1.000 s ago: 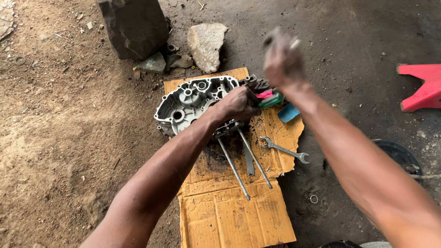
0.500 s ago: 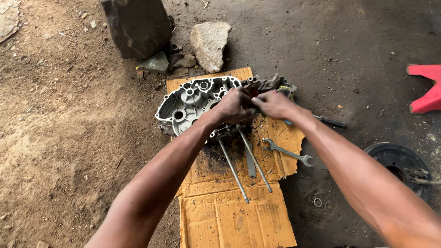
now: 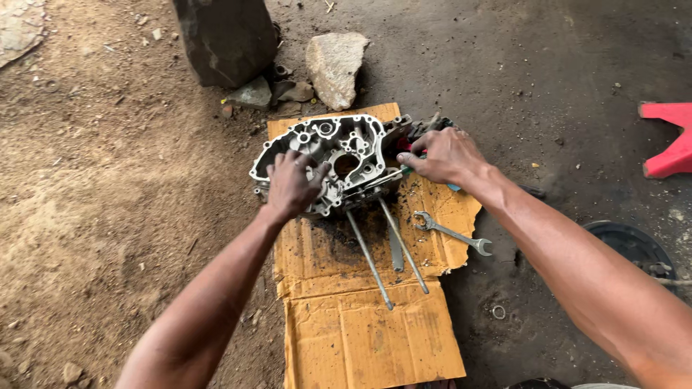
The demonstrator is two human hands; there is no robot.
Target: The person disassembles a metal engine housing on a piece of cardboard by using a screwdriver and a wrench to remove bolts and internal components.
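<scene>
Nearest me lies a torn sheet of cardboard [image 3: 360,338] with two long metal rods [image 3: 375,256] and a combination wrench [image 3: 450,233] at its three o'clock edge. Further on, the aluminium engine casing [image 3: 339,155] sits at the cardboard's twelve o'clock end. The left hand [image 3: 292,184] presses on it, fingers spread. The right hand [image 3: 443,155], fingers curled together, seems to grip a tool at the casing's three o'clock side. Beyond stand rocks [image 3: 335,65].
</scene>
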